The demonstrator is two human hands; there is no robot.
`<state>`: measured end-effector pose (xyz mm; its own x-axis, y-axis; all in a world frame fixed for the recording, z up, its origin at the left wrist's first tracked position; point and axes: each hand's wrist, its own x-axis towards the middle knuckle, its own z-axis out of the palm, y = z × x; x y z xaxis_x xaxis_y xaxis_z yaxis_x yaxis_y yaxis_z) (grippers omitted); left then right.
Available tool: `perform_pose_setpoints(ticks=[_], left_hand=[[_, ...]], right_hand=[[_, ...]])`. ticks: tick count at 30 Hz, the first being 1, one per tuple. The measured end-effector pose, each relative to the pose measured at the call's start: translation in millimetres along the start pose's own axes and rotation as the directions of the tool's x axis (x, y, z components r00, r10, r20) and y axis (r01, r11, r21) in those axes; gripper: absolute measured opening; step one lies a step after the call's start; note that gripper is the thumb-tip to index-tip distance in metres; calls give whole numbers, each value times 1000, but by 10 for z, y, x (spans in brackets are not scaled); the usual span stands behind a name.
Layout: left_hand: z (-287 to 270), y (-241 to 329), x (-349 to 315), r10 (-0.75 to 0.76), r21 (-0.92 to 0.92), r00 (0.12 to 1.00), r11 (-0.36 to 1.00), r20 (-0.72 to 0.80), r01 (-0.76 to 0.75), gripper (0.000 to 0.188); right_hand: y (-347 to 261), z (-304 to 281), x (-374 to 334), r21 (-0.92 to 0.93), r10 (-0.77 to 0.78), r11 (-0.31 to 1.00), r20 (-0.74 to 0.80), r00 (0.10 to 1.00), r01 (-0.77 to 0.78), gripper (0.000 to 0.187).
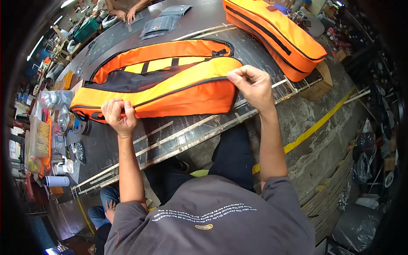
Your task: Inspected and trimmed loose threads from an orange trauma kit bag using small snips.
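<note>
A long orange bag (182, 101) with black piping lies on the dark worktable in front of me. Its top is unzipped, showing black mesh (140, 80) and yellow panels with black straps inside. My left hand (120, 115) is closed on the bag's near side edge, toward its left end, thumb on top. At the upper right corner, my right hand (256, 87) pinches the piped rim between thumb and fingers. A second orange bag (278, 36), with a black zipper along its side, lies beyond my right hand.
Flat dark pouches (159, 26) lie stacked at the table's far side. Another person's hands (127, 16) work there. At the left stand a plastic box of yellow pieces (41, 138), a white bottle (56, 181) and black tape rolls (83, 126). A yellow floor line (314, 129) runs at right.
</note>
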<state>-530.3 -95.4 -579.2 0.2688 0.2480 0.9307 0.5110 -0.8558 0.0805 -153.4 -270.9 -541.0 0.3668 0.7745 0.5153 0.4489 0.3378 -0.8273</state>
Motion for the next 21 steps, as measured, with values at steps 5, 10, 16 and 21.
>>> perform_pose_setpoints(ticks=[5, 10, 16, 21], left_hand=[[15, 502, 42, -9, 52, 998, 999, -58, 12, 22], [151, 1431, 17, -19, -124, 980, 991, 196, 44, 63], [296, 1700, 136, -64, -121, 986, 989, 152, 82, 37], [352, 1683, 122, -14, -184, 994, 982, 112, 35, 29]], right_hand=[[-20, 73, -177, 191, 106, 976, -4, 994, -103, 22], [29, 197, -619, 351, 137, 933, -130, 982, -83, 20], [6, 127, -723, 443, 159, 893, -146, 976, -79, 17], [-162, 160, -803, 324, 166, 938, -113, 980, -121, 20]])
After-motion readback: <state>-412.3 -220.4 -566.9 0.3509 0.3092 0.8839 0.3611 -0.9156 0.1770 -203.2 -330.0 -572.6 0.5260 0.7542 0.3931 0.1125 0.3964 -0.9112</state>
